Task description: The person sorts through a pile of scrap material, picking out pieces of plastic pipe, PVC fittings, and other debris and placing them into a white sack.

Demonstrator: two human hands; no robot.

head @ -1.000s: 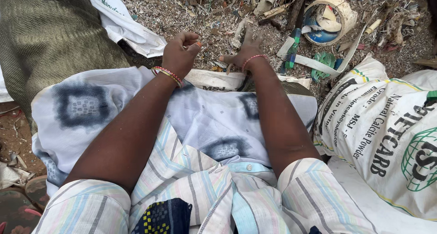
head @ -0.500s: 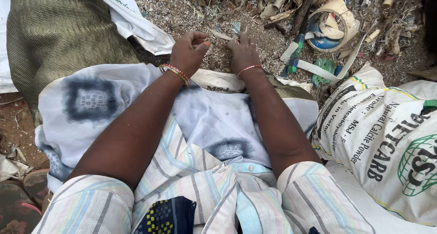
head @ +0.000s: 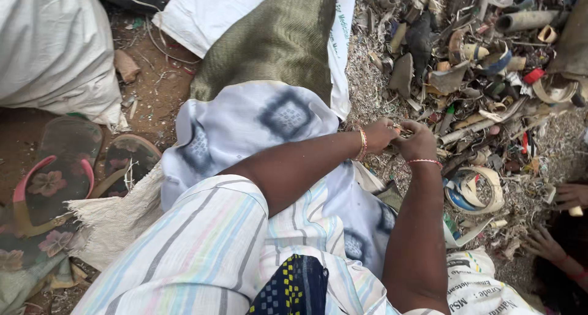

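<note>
Left hand (head: 380, 135) and right hand (head: 418, 142) meeting at centre right of frame, both pinching one small scrap (head: 401, 129) between fingertips, above white cloth (head: 245, 125), beside scrap heap (head: 484, 76) at upper right. Sandals (head: 61, 180) at left.

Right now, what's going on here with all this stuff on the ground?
A person sitting on the ground has both hands together at the edge of a heap of plastic scraps. The left hand and right hand pinch a small piece between them; what it is cannot be told. A white and blue cloth lies over the lap. Another person's hands reach into the scraps at the right edge, and a pair of flowered sandals sits to the left.
</note>
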